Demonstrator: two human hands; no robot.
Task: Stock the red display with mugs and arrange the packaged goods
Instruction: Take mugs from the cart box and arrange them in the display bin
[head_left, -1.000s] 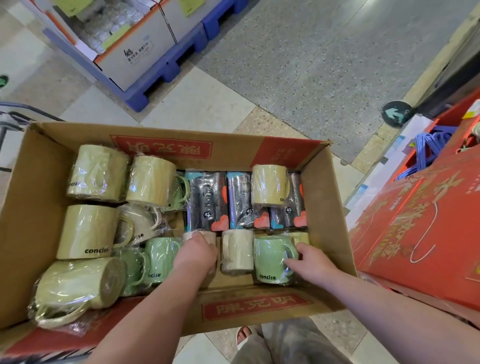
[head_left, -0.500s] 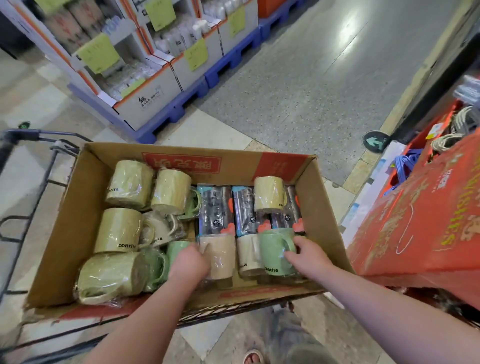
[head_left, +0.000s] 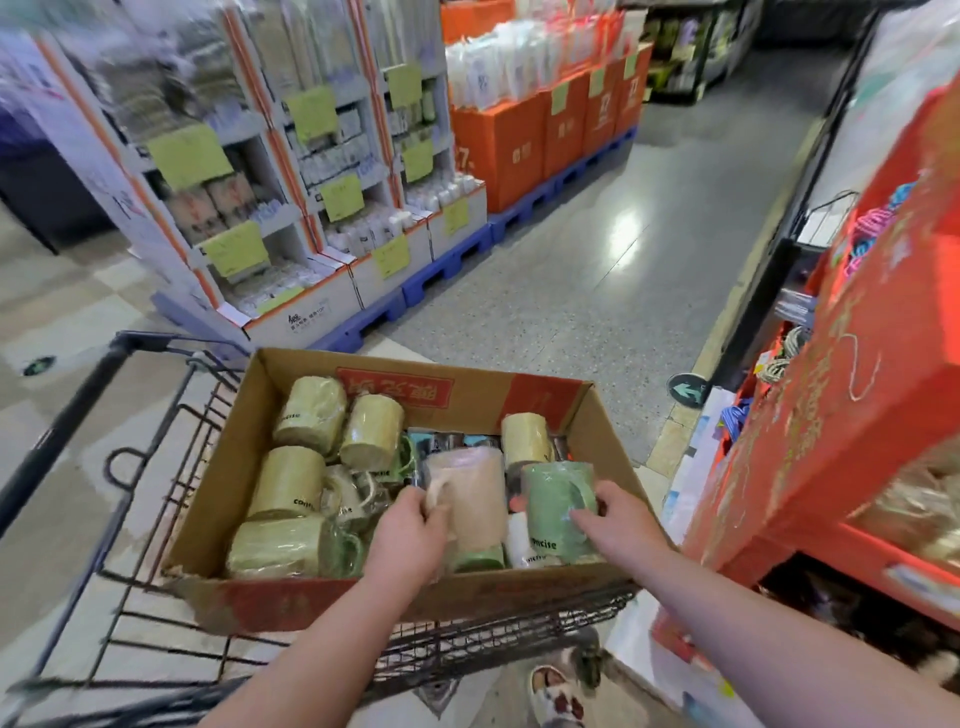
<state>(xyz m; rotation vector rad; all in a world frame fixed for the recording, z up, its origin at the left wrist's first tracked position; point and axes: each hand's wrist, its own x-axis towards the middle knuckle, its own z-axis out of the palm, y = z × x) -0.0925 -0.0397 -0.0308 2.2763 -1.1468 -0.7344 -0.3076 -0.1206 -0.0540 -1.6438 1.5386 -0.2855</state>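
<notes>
A cardboard box (head_left: 483, 397) on a wire cart (head_left: 156, 452) holds several plastic-wrapped mugs, mostly yellow-green (head_left: 311, 408), plus dark packaged goods (head_left: 441, 441) at the back. My left hand (head_left: 410, 535) grips a beige wrapped mug (head_left: 475, 499) by its handle, lifted above the others. My right hand (head_left: 618, 525) grips a green mug (head_left: 558, 499) marked "concise", also raised. The red display (head_left: 841, 415) stands close on the right.
White shelving units with green price tags (head_left: 311, 208) on blue pallets line the far left. Orange boxes (head_left: 519, 140) stand behind them. Grey aisle floor (head_left: 597, 270) runs between. Coloured ropes (head_left: 872, 223) hang on the red display. My foot (head_left: 556, 691) is below the cart.
Both hands have lifted their mugs up out of the row in the box. The camera has tilted upward, bringing the aisle and shelving into view.
</notes>
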